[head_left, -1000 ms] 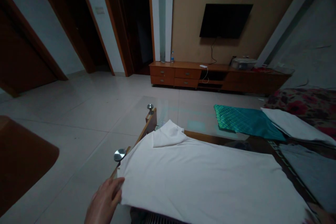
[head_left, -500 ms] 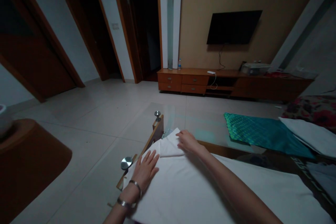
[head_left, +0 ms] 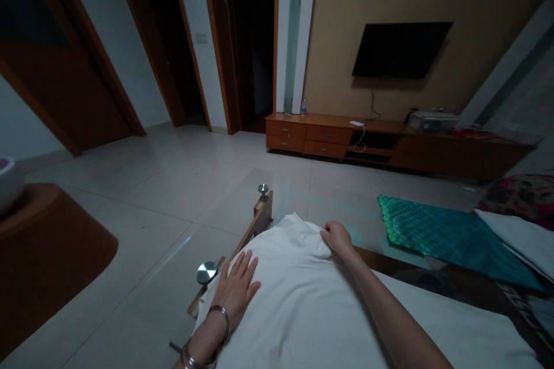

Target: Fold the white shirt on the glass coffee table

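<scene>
Left hand (head_left: 237,289) flat, fingers spread, gripping nothing, on white cloth (head_left: 303,305); right hand (head_left: 338,238) pinching its far edge; likely straightening step; next tug probably needs left palm firm.

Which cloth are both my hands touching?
The big white cloth nearest you: your left hand lies flat on it, your right hand grips its far edge. The teal cloth and other white cloth lie to the right, untouched.

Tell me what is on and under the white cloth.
The left hand lies palm down on the white cloth; the right hand grips its far edge. A wooden frame juts from beneath; the rest underneath is covered.
</scene>
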The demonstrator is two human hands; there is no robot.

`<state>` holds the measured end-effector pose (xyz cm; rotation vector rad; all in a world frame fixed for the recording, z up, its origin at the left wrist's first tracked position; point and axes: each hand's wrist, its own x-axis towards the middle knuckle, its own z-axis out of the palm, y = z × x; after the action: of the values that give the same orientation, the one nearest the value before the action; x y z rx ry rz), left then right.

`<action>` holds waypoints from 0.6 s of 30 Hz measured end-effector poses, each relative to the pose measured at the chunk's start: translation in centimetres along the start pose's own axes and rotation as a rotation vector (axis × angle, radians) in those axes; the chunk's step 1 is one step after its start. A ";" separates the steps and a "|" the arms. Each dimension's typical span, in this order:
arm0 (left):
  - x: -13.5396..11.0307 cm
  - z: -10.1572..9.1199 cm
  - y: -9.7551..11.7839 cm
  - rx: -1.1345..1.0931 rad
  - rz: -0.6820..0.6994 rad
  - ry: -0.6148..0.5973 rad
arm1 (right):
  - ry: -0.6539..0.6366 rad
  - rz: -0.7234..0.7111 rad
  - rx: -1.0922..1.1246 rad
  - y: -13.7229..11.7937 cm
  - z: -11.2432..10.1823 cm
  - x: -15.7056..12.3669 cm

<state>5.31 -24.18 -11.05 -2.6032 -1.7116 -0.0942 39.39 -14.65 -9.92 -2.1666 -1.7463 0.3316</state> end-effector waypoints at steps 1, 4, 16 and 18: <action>0.0 0.0 0.0 0.004 -0.007 0.005 | 0.017 0.011 0.023 0.1 0.1 0.1; -0.1 0.2 -0.1 0.012 -0.015 0.032 | 0.046 0.046 0.097 0.5 0.4 0.3; -0.6 1.2 -1.2 0.037 0.017 0.104 | -0.065 -0.170 0.207 -1.2 -0.5 1.2; -0.6 1.3 -1.2 0.041 0.010 0.110 | -0.062 -0.299 0.218 -3.6 -0.9 2.2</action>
<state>3.99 -24.20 -12.39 -2.5264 -1.6470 -0.1961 37.01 -11.89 -7.56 -1.7326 -1.9347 0.4898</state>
